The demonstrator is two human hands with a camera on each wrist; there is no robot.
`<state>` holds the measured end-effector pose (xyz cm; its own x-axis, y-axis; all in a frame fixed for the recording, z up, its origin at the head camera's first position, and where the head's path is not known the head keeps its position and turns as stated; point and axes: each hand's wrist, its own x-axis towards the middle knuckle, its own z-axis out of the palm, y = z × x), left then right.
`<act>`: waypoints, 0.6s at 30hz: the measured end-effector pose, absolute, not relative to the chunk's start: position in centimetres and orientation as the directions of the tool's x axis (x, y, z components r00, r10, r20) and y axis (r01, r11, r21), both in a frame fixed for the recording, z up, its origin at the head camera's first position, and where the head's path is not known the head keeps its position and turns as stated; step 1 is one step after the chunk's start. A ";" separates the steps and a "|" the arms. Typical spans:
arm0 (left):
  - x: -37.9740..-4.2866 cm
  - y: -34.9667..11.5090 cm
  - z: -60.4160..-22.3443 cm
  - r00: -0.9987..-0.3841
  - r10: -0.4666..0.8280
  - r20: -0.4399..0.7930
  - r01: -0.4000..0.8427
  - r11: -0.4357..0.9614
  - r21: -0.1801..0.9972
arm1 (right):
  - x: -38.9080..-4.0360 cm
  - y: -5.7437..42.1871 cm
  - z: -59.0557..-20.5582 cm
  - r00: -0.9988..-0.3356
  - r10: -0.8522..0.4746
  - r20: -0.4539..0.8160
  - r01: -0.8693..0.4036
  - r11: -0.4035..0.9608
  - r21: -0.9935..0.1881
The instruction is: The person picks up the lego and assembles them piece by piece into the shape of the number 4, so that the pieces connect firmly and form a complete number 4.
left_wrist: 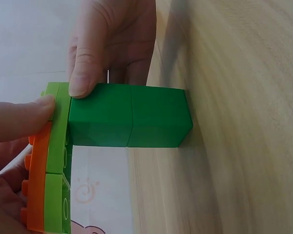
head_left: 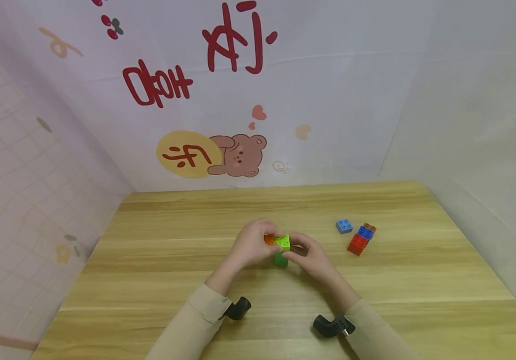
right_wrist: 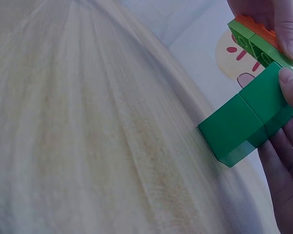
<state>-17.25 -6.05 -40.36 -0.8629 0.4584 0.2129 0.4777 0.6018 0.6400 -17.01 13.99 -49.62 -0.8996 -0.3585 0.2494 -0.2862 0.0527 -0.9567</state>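
Note:
Two stacked dark green building blocks [left_wrist: 129, 117] form a short column on the table. Light green bricks [left_wrist: 56, 146] cap it and jut out to the left, topped by an orange brick [left_wrist: 39, 180]. My left hand [head_left: 254, 243] grips this upper part, its thumb over the light green end and other fingers beyond the orange brick. From the other side my right hand [head_left: 314, 259] pinches the upper dark green block [right_wrist: 266, 92], its thumb just under the light green layer. The far sides of the bricks are partly hidden by fingers.
Right of the hands, a light blue brick [head_left: 344, 226] lies on the wooden table [head_left: 186, 220]. Beside it stands a row of red [head_left: 357, 244], blue [head_left: 365, 233] and brown-orange [head_left: 370, 227] bricks. A printed cloth [head_left: 339, 100] hangs behind the table's back edge.

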 end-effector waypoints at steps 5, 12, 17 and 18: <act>-17.2 -6.3 -40.3 -0.857 0.469 0.215 0.487 0.599 0.636 | -16.9 13.9 -49.5 -0.901 -0.351 0.255 -0.289 0.048 -0.956; -17.0 -6.6 -40.4 -0.842 0.491 0.226 0.515 0.603 0.609 | -16.9 13.9 -49.4 -0.899 -0.347 0.268 -0.301 0.044 -0.952; -16.9 -6.7 -40.4 -0.839 0.497 0.221 0.519 0.611 0.598 | -16.8 14.0 -49.4 -0.901 -0.352 0.255 -0.294 0.061 -0.954; -16.9 -6.7 -40.5 -0.839 0.497 0.223 0.520 0.611 0.597 | -16.8 14.0 -49.4 -0.901 -0.353 0.253 -0.294 0.064 -0.954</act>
